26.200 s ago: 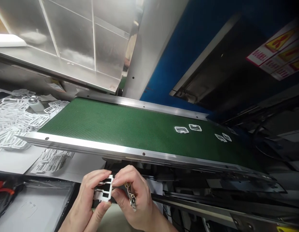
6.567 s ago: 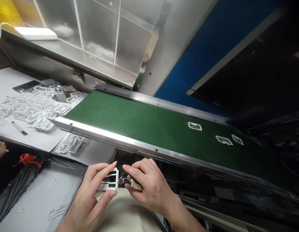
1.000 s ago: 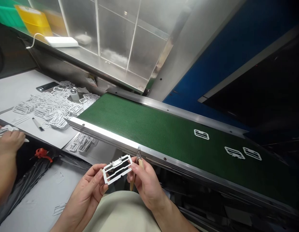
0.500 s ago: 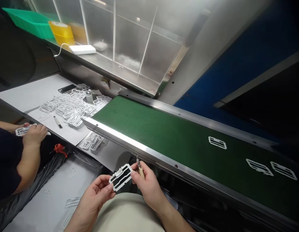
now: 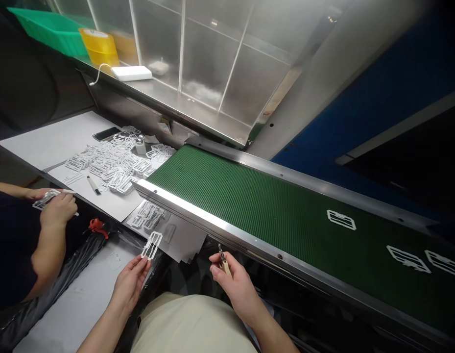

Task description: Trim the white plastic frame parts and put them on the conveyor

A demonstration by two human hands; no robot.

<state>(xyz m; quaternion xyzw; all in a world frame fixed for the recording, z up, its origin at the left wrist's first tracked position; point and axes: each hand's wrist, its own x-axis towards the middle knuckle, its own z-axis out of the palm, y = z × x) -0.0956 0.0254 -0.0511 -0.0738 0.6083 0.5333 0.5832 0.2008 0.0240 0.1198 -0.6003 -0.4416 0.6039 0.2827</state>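
Note:
My left hand [image 5: 130, 280] pinches the lower end of a white plastic frame [image 5: 152, 246], a flat part with long slots. It is held up just in front of a stack of similar white frames [image 5: 148, 214] on the sheet beside the conveyor. In my right hand [image 5: 232, 279] is a pair of nippers [image 5: 223, 261] with pale handles, its metal jaws pointing up and away from me. The right hand is near the conveyor's metal side rail [image 5: 227, 228], apart from the frame.
On the green conveyor belt [image 5: 227, 191] lie several white frames. A big heap of frames [image 5: 115, 164] covers the table at left, with a phone [image 5: 106, 133], a small bottle [image 5: 140, 145] and a cutter [image 5: 93, 185]. A co-worker's hands [image 5: 58, 208] hold a frame; red-handled nippers [image 5: 98, 228] lie nearby.
My right hand has let go of the white frame and keeps the nippers. My left hand has carried the frame left and forward to the stack, turning it more upright.

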